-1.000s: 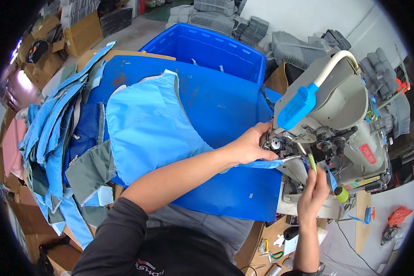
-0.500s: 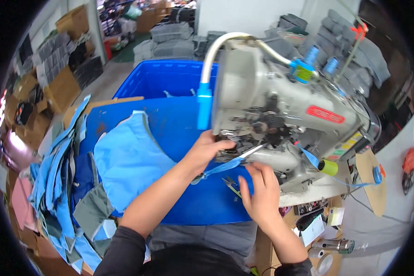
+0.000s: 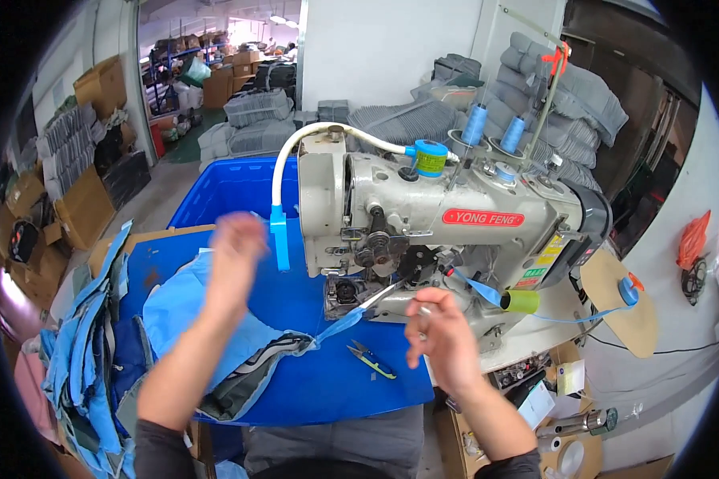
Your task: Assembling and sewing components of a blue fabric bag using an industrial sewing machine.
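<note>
My left hand, smeared by motion, is raised left of the sewing machine, over the blue board, near a white hose with a blue end; its fingers are unclear. My right hand is curled around a small silvery piece below the needle area, its exact shape unclear. Yellow-handled thread snips lie on the board. A blue strip runs from a metal guide on the machine to a light blue fabric piece with a grey-green underside.
A layered fabric pile covers the board's left side. A blue bin stands behind. Blue thread cones top the machine; a tape reel sits right. Grey bundles and cardboard boxes line the room. A cluttered shelf is at lower right.
My left hand has left the machine, moving left. My right hand released the snips onto the board and now grips a small piece. The view swung up and right, showing more of the machine.
</note>
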### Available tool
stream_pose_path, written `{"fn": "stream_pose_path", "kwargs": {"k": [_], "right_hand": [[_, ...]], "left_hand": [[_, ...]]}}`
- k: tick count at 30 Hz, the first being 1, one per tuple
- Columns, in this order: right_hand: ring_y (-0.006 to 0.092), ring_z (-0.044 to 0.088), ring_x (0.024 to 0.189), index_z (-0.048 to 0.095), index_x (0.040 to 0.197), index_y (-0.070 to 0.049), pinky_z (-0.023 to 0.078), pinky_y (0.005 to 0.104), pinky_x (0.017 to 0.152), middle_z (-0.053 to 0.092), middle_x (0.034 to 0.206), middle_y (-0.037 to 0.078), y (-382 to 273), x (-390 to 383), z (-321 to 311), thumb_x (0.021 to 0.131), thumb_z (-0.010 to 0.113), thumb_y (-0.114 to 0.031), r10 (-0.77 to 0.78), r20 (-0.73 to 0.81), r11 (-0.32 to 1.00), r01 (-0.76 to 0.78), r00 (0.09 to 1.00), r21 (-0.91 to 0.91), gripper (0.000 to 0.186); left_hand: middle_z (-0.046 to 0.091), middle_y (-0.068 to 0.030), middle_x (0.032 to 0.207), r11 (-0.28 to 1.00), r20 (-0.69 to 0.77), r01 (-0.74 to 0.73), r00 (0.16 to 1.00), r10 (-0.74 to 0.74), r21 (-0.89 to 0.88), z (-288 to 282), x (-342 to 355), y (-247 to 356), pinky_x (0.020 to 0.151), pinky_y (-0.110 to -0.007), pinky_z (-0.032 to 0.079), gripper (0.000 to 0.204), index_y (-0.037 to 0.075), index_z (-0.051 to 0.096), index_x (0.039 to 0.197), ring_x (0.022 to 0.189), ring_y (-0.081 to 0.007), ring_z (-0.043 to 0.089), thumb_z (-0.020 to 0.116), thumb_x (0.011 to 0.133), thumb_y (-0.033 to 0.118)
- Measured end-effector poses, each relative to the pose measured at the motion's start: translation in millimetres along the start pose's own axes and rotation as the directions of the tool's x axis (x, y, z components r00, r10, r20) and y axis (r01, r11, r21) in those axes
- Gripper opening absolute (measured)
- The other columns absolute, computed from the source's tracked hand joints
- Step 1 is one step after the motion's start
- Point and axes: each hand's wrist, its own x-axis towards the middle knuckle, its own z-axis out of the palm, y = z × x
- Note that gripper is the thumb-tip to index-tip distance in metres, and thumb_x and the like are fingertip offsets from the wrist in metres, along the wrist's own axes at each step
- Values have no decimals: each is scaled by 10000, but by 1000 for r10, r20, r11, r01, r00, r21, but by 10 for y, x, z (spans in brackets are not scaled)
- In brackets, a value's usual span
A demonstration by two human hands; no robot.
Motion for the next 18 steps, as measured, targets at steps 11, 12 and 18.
{"fn": "stream_pose_path", "kwargs": {"k": [11, 12, 18], "right_hand": [[183, 587, 1044, 558, 1243, 41, 461, 332, 950, 665, 1162, 102, -2129, 1152, -476, 944, 577, -86, -166, 550, -220, 513, 818, -829, 325], [173, 597, 1075, 573, 1236, 40, 460, 335, 978, 663, 1190, 99, -2051, 1183, -450, 948, 595, -92, -114, 434, -65, 430, 893, -901, 318], [121, 563, 1004, 509, 1261, 21, 453, 274, 889, 614, 1142, 54, -2152, 900, -364, 976, 596, -107, -60, 245, 185, 252, 968, -950, 324]], "left_hand": [[706, -132, 934, -75, 777, -984, 79, 625, 160, 2227, 672, 1969, 807, -443, 552, 205, 55, 679, 912, 950, -327, 679, 677, 757, 190], [716, -129, 907, -64, 805, -984, 97, 585, 165, 2329, 742, 1861, 781, -435, 560, 180, 63, 695, 872, 957, -320, 685, 684, 740, 185], [740, -121, 867, -11, 735, -981, 138, 663, 195, 2399, 874, 1732, 713, -438, 557, 230, 124, 777, 850, 848, -295, 721, 665, 725, 281]]}}
